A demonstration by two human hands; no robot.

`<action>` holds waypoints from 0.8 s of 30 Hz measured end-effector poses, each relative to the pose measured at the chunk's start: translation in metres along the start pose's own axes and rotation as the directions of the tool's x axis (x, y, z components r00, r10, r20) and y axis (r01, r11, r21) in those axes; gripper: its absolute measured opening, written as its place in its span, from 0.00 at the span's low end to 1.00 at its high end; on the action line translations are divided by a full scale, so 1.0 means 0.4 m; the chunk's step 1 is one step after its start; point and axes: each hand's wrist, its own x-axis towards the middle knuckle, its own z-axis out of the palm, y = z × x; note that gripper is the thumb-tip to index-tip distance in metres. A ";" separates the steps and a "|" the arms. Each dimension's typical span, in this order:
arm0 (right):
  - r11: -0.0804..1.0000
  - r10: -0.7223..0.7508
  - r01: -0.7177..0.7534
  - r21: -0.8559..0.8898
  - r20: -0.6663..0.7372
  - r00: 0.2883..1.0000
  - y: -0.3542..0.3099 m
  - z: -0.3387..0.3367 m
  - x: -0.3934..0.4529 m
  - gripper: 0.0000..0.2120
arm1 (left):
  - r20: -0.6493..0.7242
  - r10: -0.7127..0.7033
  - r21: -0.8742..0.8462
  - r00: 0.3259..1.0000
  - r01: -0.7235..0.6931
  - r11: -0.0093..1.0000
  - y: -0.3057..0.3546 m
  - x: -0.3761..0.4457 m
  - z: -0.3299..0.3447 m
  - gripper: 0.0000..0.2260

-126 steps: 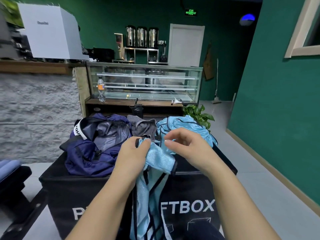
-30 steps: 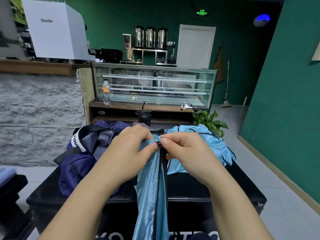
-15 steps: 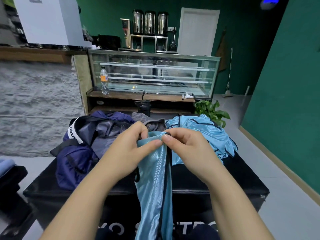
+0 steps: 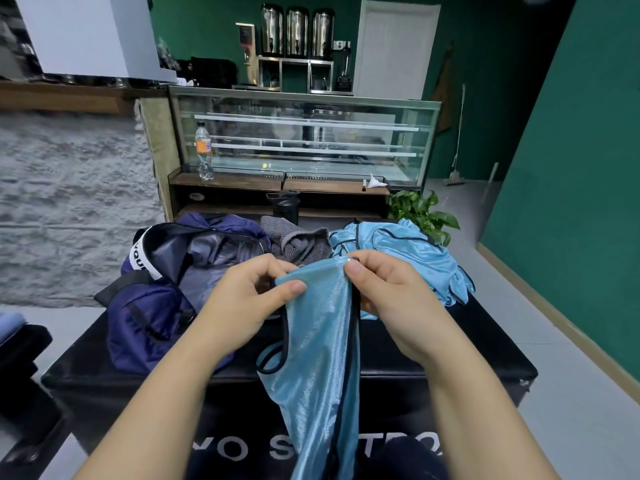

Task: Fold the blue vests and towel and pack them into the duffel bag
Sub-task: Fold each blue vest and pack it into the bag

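A shiny light-blue vest (image 4: 317, 358) with dark piping hangs down in front of the black box. My left hand (image 4: 247, 299) pinches its top edge on the left, and my right hand (image 4: 388, 289) pinches the same edge on the right, thumbs on top. A second blue vest (image 4: 408, 258) lies crumpled at the back right of the box top. A grey towel (image 4: 298, 242) lies bunched behind my hands. The navy duffel bag (image 4: 162, 289) sits open at the left, its lining showing.
The black box (image 4: 450, 351) with white lettering serves as the work surface. A glass display counter (image 4: 304, 136) with a plastic bottle (image 4: 204, 154) stands behind, a potted plant (image 4: 422, 213) at its right. A dark bench (image 4: 20, 344) is at the left edge.
My hands have drawn slightly apart, spreading the vest's top edge wider between them. The view has tilted down a little.
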 end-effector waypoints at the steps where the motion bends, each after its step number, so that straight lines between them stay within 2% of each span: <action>1: 1.000 0.004 -0.004 0.018 0.005 1.000 -0.003 0.001 0.000 0.09 | 0.000 0.002 -0.006 1.000 -0.002 1.000 0.001 0.003 0.000 0.12; 3: 1.000 0.014 -0.013 0.029 -0.017 1.000 -0.005 -0.001 0.005 0.09 | -0.032 0.004 -0.006 0.999 -0.004 1.000 -0.002 0.017 -0.004 0.10; 6: 0.999 0.017 -0.021 -0.027 -0.122 0.992 0.005 -0.016 0.038 0.09 | -0.093 -0.012 0.039 0.996 0.015 0.999 -0.009 0.054 -0.010 0.12; 10: 0.956 -0.025 -0.042 -0.290 -0.223 0.975 0.013 -0.046 0.117 0.07 | -0.118 -0.032 0.105 0.992 0.045 0.994 -0.012 0.136 -0.017 0.08; 12: 0.898 -0.043 -0.046 -0.437 -0.191 0.981 0.005 -0.063 0.165 0.05 | -0.140 0.002 0.185 0.990 0.025 0.982 -0.012 0.187 -0.024 0.11; 15: 0.809 -0.042 -0.015 -0.587 -0.084 0.996 -0.019 -0.084 0.254 0.06 | -0.127 0.039 0.276 0.991 -0.002 0.961 0.006 0.277 -0.039 0.10; 19: 0.560 -0.025 0.008 -0.828 -0.008 1.000 -0.068 -0.096 0.387 0.10 | -0.099 0.037 0.370 0.994 0.002 0.929 0.030 0.396 -0.064 0.08; 21: 0.495 -0.019 -0.005 -0.869 -0.017 1.000 -0.104 -0.097 0.432 0.13 | -0.091 0.058 0.428 0.994 -0.014 0.903 0.049 0.436 -0.073 0.08; 24: 0.471 -0.027 -0.032 -0.881 -0.051 0.998 -0.144 -0.097 0.436 0.12 | -0.085 0.092 0.484 0.992 -0.039 0.874 0.095 0.441 -0.069 0.10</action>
